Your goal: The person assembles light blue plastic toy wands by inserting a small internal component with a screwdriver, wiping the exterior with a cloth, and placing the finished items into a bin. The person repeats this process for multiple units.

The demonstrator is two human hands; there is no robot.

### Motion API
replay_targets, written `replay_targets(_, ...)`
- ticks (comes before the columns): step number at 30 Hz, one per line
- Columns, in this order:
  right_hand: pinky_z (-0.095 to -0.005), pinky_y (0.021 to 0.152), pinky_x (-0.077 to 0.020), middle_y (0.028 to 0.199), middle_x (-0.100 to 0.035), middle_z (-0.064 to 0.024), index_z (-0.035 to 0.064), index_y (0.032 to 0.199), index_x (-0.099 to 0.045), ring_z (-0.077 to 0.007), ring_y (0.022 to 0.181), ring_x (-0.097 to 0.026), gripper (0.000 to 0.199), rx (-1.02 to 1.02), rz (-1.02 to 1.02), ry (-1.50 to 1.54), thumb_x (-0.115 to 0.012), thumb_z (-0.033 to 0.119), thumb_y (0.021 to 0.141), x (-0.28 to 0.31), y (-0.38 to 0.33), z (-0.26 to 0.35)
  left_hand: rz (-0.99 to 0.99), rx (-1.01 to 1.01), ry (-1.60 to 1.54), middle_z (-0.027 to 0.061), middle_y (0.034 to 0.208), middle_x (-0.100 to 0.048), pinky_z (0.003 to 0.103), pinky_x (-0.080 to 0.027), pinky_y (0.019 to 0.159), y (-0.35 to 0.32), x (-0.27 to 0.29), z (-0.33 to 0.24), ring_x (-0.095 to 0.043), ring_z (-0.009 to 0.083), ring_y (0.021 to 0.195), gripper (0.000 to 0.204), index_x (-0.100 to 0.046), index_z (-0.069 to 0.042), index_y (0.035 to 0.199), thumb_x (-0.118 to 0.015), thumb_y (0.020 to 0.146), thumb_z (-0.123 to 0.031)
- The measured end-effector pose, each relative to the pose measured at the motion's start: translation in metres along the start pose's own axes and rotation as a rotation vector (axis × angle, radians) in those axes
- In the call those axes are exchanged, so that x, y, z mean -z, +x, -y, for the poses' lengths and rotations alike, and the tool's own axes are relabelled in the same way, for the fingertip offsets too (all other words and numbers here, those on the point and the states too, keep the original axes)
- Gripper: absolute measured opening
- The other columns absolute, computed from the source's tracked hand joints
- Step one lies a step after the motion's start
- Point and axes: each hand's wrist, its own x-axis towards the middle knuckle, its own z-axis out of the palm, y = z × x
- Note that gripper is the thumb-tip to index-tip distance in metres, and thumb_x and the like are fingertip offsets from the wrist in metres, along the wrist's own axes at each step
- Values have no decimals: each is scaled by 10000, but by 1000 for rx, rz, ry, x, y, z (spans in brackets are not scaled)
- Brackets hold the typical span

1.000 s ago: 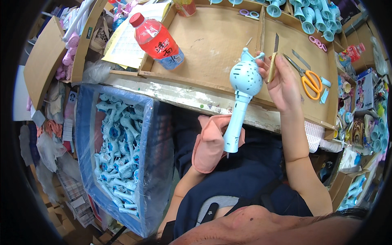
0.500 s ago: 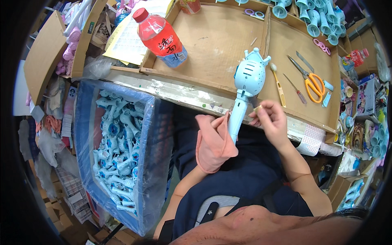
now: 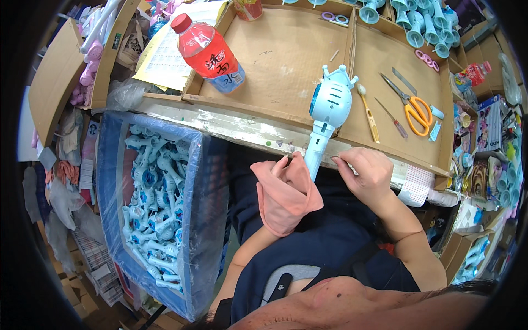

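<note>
A light blue toy wand (image 3: 332, 102) with a crown-shaped top, slots and small holes in its round head stands slanted over the table edge. My left hand (image 3: 287, 190), wrapped in a pink cloth (image 3: 289, 201), grips its handle low down; the cloth hides most of the fingers. Just right of the handle, apart from it, is my right hand (image 3: 364, 171), its fingers curled and thumb pressed to the index finger. A small dark tip shows at the pinch, too small to name.
A blue bin (image 3: 201, 220) at left holds several similar toys. Cardboard trays carry a red-capped bottle (image 3: 212, 58), orange scissors (image 3: 419, 115), a toothbrush (image 3: 367, 113), a screwdriver (image 3: 391, 117) and pink scissors (image 3: 427, 60). Blue cone-shaped parts (image 3: 432, 25) fill the back right.
My right hand has drawn back from the wand's neck and turned, its knuckles now upward. The wand has turned slightly in my left hand; the whole view has shifted a little.
</note>
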Motion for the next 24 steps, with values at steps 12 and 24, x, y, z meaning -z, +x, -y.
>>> replay_targets(12,-331,516,-471,700,-647,-38,87,793,-664,-216,584,-625,157,-14,20,5,-799,106,717,-1,1,0,-31,-64,83,196,994,-469,370,-457,718,-3,-5,4,-529,312,800,582,-418,105,1183,-726,700,1)
replay_targets(24,-321,510,-461,687,-637,-30,91,794,-661,-211,570,-614,180,-35,-21,-7,-815,108,703,5,0,-7,213,-514,591,223,970,-560,334,-473,694,2,3,1,-529,278,786,374,-564,206,1054,-679,719,87)
